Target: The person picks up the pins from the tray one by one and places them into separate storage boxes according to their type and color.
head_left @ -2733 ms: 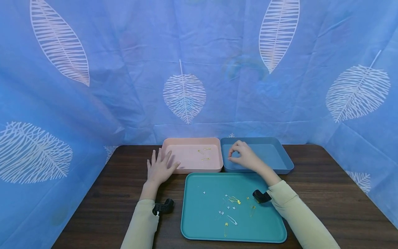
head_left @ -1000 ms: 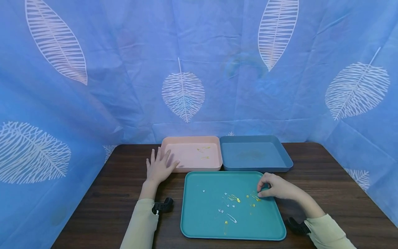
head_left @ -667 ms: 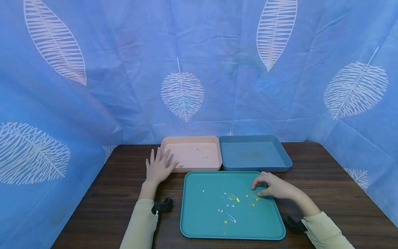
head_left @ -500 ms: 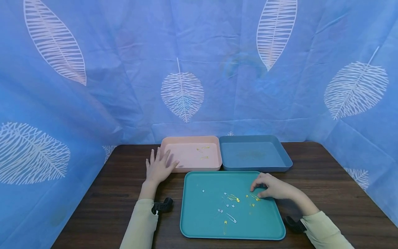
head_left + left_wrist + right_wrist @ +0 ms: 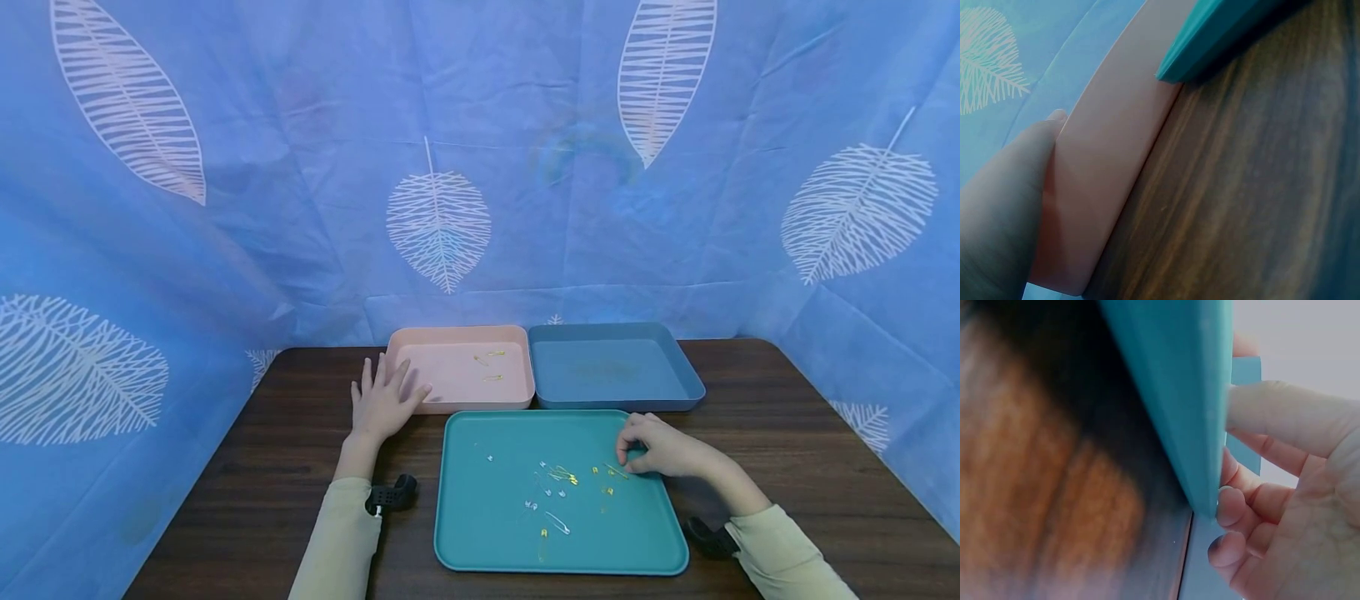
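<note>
My left hand (image 5: 380,410) rests spread over the left front corner of the pink tray (image 5: 399,342); in the left wrist view its thumb (image 5: 1013,178) lies along the tray's wall. At the right back of the teal tray (image 5: 495,546), thumb and fingertips of my right hand (image 5: 663,446) pinch one end of a gold safety pin (image 5: 616,471). That end is hidden by the fingers. Other gold safety pins (image 5: 562,475) and silver safety pins (image 5: 557,523) lie scattered on the teal tray. In the right wrist view, the tray's side blocks sight of the pin.
Several gold pins (image 5: 492,378) lie in the pink tray. Right of it stands a blue tray (image 5: 622,367), both behind the teal tray. All stand on a dark wooden table (image 5: 300,467), with a blue leaf-patterned cloth (image 5: 517,208) hanging behind.
My right hand came from above the blue tray down to the teal tray's right side. Its spread thumb and fingers have since drawn together at a gold safety pin. My left hand stays put.
</note>
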`<state>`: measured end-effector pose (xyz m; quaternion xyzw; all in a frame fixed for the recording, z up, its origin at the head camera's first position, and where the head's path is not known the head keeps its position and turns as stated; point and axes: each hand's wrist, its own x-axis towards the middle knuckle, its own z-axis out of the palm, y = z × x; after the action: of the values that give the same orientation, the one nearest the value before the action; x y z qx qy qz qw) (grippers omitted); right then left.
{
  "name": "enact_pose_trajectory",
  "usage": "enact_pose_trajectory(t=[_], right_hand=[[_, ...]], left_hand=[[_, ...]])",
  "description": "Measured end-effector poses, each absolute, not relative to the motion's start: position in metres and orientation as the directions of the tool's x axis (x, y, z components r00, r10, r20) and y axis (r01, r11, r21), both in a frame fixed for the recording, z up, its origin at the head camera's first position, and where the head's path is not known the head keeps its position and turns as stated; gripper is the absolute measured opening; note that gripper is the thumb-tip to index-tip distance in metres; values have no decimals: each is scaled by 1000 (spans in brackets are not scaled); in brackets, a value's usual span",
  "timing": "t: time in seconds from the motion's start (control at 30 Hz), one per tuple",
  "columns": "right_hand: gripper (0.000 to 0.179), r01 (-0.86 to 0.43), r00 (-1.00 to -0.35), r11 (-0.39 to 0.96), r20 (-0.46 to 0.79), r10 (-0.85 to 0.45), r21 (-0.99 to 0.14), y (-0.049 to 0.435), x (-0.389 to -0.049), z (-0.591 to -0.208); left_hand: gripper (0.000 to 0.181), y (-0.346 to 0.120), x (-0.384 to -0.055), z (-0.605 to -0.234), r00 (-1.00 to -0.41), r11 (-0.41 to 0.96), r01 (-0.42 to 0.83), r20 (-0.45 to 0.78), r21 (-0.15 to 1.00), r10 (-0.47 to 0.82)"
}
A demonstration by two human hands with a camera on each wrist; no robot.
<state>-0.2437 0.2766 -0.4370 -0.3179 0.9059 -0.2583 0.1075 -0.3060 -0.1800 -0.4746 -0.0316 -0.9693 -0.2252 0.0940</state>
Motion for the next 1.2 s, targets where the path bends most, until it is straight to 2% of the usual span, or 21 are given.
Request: enact_pose_trajectory(t=[0.3, 1.2], right_hand=[[18, -539, -763, 650, -17, -646, -535, 275, -241, -434], [24, -550, -813, 701, 102, -573, -453, 271, -245, -420]], left_hand=[[83, -181, -306, -474, -979, 893, 110, 203, 436, 21], [82, -180, -307, -476, -981, 900, 96, 194, 426, 13]])
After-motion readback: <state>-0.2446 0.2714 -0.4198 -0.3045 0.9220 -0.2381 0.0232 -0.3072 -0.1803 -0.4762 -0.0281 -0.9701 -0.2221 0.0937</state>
